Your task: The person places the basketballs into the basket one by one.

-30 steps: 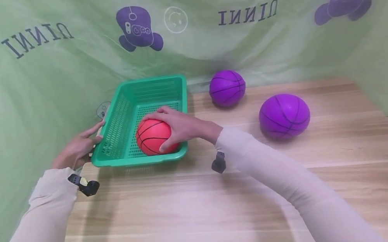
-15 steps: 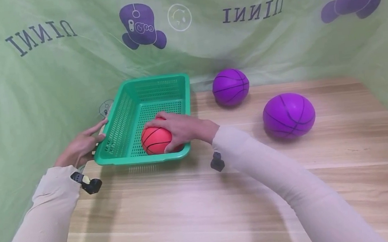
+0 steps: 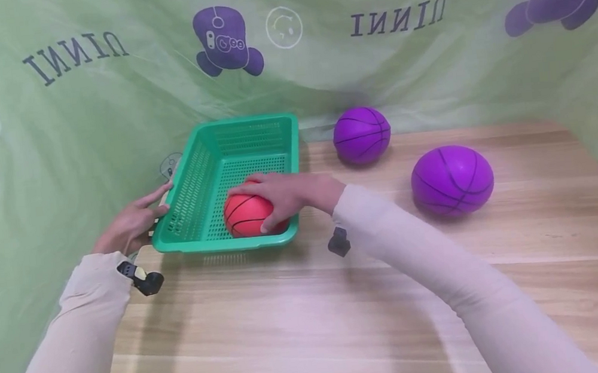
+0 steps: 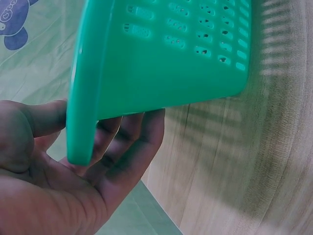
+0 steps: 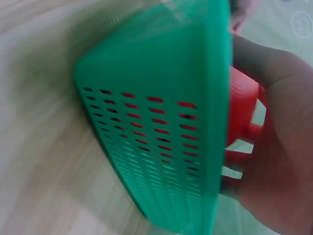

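In the head view a red toy basketball sits in the near right corner of a green plastic basket. My right hand grips the ball from above, thumb on its near side and fingers spread over the top. Red shows through the slots of the basket wall in the right wrist view. My left hand holds the basket's left rim near the front corner. In the left wrist view its thumb is on the rim and the fingers curl under the lip against the outer wall.
Two purple toy basketballs stand right of the basket: one ball at the back, the other ball nearer and further right. A green printed curtain closes off the back and sides of the wooden table.
The head view has shifted, so everything appears a little further right. My right hand lies slightly flatter over the red ball; the left hand keeps its hold on the basket rim.
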{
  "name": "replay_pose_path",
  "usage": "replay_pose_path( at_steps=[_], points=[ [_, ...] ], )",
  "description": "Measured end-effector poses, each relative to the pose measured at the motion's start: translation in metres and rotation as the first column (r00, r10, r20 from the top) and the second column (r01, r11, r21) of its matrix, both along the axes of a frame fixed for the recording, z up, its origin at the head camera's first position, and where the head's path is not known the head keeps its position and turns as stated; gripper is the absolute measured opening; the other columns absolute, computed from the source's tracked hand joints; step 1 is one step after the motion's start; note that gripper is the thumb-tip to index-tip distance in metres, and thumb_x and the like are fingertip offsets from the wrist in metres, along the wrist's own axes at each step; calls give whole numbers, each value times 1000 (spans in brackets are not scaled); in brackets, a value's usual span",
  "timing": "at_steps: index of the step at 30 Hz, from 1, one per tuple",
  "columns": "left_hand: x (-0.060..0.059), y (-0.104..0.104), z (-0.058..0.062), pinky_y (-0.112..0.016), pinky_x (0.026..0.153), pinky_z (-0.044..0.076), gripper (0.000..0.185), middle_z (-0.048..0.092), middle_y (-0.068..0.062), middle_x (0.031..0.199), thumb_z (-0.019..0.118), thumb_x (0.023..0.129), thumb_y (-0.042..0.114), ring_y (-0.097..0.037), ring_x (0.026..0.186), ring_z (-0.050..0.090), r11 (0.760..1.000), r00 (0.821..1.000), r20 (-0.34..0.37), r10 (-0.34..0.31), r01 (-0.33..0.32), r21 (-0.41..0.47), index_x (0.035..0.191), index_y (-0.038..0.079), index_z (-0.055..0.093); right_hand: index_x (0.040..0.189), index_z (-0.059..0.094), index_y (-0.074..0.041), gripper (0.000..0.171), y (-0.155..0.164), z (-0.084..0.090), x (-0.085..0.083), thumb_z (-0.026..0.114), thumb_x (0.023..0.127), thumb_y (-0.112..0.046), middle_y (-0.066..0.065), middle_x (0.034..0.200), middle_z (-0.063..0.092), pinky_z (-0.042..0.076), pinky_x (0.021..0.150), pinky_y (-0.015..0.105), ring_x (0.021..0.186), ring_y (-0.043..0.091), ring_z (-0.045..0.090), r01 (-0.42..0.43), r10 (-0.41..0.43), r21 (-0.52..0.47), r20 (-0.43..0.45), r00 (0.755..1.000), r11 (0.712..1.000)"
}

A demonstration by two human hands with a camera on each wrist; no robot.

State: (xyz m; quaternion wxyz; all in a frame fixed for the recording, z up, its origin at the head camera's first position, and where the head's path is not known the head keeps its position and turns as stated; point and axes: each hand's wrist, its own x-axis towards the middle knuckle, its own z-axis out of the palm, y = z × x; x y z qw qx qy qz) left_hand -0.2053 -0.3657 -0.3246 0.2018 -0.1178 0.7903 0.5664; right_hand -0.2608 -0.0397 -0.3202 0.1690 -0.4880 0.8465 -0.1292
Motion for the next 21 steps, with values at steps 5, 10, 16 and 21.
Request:
replay_pose_path(
  at_steps=[5,10,16,21],
  points=[
    [0,3,2,-39,81,56,62,23,-21,152,37,110,18,-17,101,56,1000,1000,3,6,-6,-13,160,37,5,159,29,-31,88,9,8,-1,77,86,-39,5,152,32,49,93,35,135,25,33,-1,1,-2,22,1000,1000],
    [0,3,-4,-38,80,56,62,34,-17,139,38,110,18,-15,96,58,1000,1000,18,18,-19,5,160,37,6,159,27,-27,86,17,6,2,73,89,-42,3,152,34,45,99,36,137,23,31,-6,6,-36,13,1000,999],
    [1,2,-7,-37,80,56,63,30,-17,144,37,110,18,-14,96,57,1000,1000,23,-1,1,5,160,36,4,161,24,-21,87,27,8,5,71,92,-43,2,158,32,31,113,42,144,24,24,-7,7,-85,-3,1000,996],
    [-1,1,-2,-36,80,55,62,27,-20,146,36,110,20,-14,98,56,999,1000,1,-16,16,-41,160,33,3,161,25,-23,84,40,13,5,71,92,-42,1,157,32,35,110,44,144,24,23,29,-29,-120,3,1000,992]
  ],
)
